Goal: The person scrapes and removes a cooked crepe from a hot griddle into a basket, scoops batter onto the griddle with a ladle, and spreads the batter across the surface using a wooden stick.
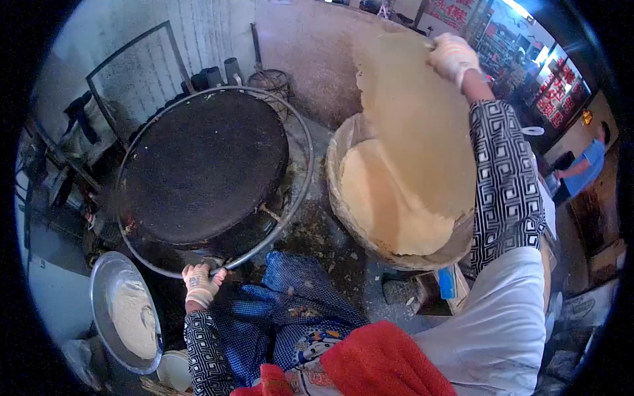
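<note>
While the fingers of the right hand [456,58] are pinching the far edge of a thin, pale brown sheet [416,112], the fingers of the left hand [203,284] are bending at the near side of a metal ring [310,158]; whether they are gripping it or only resting there, I cannot tell. The sheet is hanging from the right hand over a round, lined basket [335,191], its lower part spreading above a paler sheet [362,178] that is lying inside. To the left, the ring is encircling a dark round griddle [205,165]. Near left, a metal basin [102,287] is holding pale batter [134,320]. A red cloth [389,360] is lying at the near edge, and a person in blue [586,168] is standing far right.
</note>
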Demonstrator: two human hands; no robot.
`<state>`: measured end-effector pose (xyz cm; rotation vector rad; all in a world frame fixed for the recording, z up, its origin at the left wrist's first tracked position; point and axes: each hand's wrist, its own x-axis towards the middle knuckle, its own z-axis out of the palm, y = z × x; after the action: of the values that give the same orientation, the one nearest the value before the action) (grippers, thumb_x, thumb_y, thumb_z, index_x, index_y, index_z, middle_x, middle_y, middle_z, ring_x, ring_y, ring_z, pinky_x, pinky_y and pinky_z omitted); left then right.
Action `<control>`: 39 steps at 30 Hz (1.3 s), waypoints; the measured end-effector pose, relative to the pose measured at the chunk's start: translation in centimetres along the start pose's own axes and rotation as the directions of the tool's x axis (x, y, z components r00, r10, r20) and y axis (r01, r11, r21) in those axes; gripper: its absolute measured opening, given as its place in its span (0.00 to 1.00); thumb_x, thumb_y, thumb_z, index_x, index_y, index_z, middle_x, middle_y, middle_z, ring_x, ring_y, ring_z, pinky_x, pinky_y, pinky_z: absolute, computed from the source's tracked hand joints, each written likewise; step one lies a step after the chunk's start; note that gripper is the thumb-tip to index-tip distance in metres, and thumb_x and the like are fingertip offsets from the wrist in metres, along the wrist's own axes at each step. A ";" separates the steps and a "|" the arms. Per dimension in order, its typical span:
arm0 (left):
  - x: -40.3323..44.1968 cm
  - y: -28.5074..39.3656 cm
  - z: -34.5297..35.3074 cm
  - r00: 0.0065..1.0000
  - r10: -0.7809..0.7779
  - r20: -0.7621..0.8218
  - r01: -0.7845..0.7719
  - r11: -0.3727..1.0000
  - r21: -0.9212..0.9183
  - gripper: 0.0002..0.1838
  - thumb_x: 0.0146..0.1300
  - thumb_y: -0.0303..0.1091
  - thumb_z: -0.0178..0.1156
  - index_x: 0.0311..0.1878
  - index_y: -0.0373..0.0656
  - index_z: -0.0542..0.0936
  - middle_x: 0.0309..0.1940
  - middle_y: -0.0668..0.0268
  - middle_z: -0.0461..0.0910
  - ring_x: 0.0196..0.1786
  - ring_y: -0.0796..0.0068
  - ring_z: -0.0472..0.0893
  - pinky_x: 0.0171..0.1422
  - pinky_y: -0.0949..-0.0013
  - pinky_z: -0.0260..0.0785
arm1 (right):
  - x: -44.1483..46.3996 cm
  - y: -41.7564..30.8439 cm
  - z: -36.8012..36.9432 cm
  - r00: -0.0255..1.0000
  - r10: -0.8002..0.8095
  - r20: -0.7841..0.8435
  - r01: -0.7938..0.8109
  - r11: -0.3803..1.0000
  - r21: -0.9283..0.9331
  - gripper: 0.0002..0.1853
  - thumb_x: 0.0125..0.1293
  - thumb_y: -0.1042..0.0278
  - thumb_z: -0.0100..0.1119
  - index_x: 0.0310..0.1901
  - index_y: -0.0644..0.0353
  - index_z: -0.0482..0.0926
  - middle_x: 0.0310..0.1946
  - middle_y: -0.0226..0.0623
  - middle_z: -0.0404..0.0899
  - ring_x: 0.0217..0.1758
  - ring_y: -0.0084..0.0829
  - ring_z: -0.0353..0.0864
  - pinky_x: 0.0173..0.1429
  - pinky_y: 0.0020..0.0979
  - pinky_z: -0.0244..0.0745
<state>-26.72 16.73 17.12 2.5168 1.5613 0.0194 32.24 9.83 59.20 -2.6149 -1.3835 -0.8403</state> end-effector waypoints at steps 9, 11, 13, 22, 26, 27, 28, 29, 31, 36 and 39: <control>-0.1 -3.6 1.7 0.989 0.079 -0.127 -0.072 0.995 0.065 0.27 0.57 0.60 0.60 0.40 0.42 0.84 0.41 0.55 0.82 0.54 0.52 0.76 0.72 0.49 0.53 | -23.3 -5.2 26.6 0.851 -0.191 0.489 0.241 0.970 -0.041 0.15 0.70 0.60 0.44 0.48 0.51 0.81 0.45 0.41 0.83 0.47 0.44 0.83 0.50 0.56 0.73; 0.0 -3.8 1.4 0.994 0.078 -0.082 -0.071 0.994 0.079 0.26 0.56 0.59 0.61 0.39 0.41 0.83 0.40 0.56 0.82 0.52 0.52 0.76 0.72 0.49 0.53 | -28.7 -5.4 32.9 0.840 -0.130 0.526 0.102 0.991 0.082 0.16 0.71 0.58 0.43 0.50 0.50 0.80 0.50 0.38 0.82 0.54 0.42 0.80 0.58 0.60 0.69; 0.0 -4.6 1.6 0.989 0.106 -0.107 -0.100 0.993 0.063 0.26 0.54 0.58 0.62 0.38 0.40 0.83 0.40 0.55 0.81 0.52 0.51 0.76 0.72 0.48 0.53 | -32.0 -5.9 36.8 0.741 -0.075 0.667 0.014 0.995 0.096 0.15 0.71 0.59 0.45 0.49 0.48 0.83 0.49 0.36 0.83 0.55 0.41 0.82 0.58 0.60 0.71; 0.1 -3.5 0.5 0.994 0.103 -0.025 -0.097 0.979 0.177 0.22 0.56 0.50 0.63 0.39 0.38 0.79 0.40 0.53 0.79 0.53 0.49 0.75 0.73 0.48 0.54 | -33.6 -6.1 39.4 0.509 0.019 0.861 -0.086 0.996 0.029 0.13 0.66 0.63 0.53 0.44 0.50 0.88 0.46 0.37 0.86 0.50 0.39 0.86 0.46 0.48 0.82; 0.0 -1.6 -0.6 0.998 0.020 0.060 -0.033 0.972 0.234 0.22 0.56 0.51 0.62 0.41 0.40 0.79 0.42 0.53 0.79 0.54 0.50 0.75 0.69 0.50 0.57 | -34.9 -4.4 40.6 0.495 0.012 0.869 -0.096 0.995 0.041 0.11 0.64 0.66 0.57 0.43 0.51 0.88 0.45 0.37 0.87 0.49 0.41 0.87 0.42 0.51 0.83; 0.1 -2.2 0.4 0.997 0.034 0.068 -0.053 0.949 0.311 0.24 0.58 0.54 0.59 0.44 0.40 0.79 0.43 0.54 0.79 0.54 0.51 0.75 0.65 0.50 0.59 | -35.3 -4.0 40.2 0.509 0.001 0.861 -0.085 0.995 0.049 0.11 0.64 0.66 0.57 0.42 0.52 0.88 0.45 0.38 0.87 0.48 0.42 0.87 0.43 0.51 0.83; 0.2 -1.7 0.5 0.997 0.024 0.080 -0.047 0.954 0.296 0.26 0.59 0.56 0.57 0.45 0.40 0.79 0.44 0.53 0.79 0.54 0.51 0.75 0.65 0.50 0.59 | -35.7 -3.6 40.0 0.525 -0.008 0.851 -0.076 0.996 0.056 0.11 0.64 0.65 0.57 0.42 0.52 0.88 0.44 0.38 0.87 0.48 0.42 0.87 0.44 0.50 0.83; 0.2 -0.7 0.5 0.996 0.012 0.090 -0.037 0.959 0.282 0.27 0.60 0.57 0.56 0.46 0.40 0.78 0.44 0.53 0.80 0.54 0.51 0.75 0.65 0.49 0.59 | -36.0 -3.4 39.8 0.541 -0.020 0.841 -0.064 0.996 0.065 0.11 0.63 0.65 0.57 0.42 0.52 0.88 0.44 0.39 0.87 0.48 0.43 0.87 0.44 0.50 0.83; 0.9 2.7 0.2 0.967 -0.123 0.224 0.053 0.955 0.293 0.31 0.62 0.59 0.53 0.51 0.39 0.79 0.48 0.50 0.80 0.57 0.50 0.75 0.64 0.49 0.59 | -36.0 -3.3 38.8 0.501 -0.015 0.865 -0.111 0.990 0.082 0.13 0.62 0.65 0.55 0.43 0.55 0.87 0.46 0.42 0.86 0.49 0.44 0.86 0.47 0.49 0.81; 1.9 15.6 0.1 0.997 -0.075 0.019 0.074 0.995 0.069 0.27 0.59 0.60 0.59 0.47 0.44 0.80 0.44 0.52 0.80 0.49 0.53 0.78 0.55 0.47 0.65 | -36.2 -6.7 38.2 0.853 -0.181 0.490 -0.030 0.919 0.392 0.12 0.63 0.64 0.55 0.43 0.62 0.80 0.41 0.49 0.83 0.46 0.52 0.81 0.49 0.50 0.77; -0.9 21.6 0.5 0.976 0.175 -0.126 -0.188 0.977 -0.099 0.32 0.58 0.58 0.61 0.58 0.44 0.74 0.56 0.53 0.72 0.63 0.53 0.68 0.67 0.41 0.53 | -35.5 -11.0 29.2 0.953 -0.192 0.233 0.039 0.844 0.535 0.15 0.64 0.64 0.57 0.49 0.62 0.77 0.41 0.49 0.81 0.44 0.52 0.80 0.50 0.48 0.77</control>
<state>-7.87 6.49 20.18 2.6028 1.3224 0.2741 20.45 -1.32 14.79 -2.2815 -1.5734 -0.0556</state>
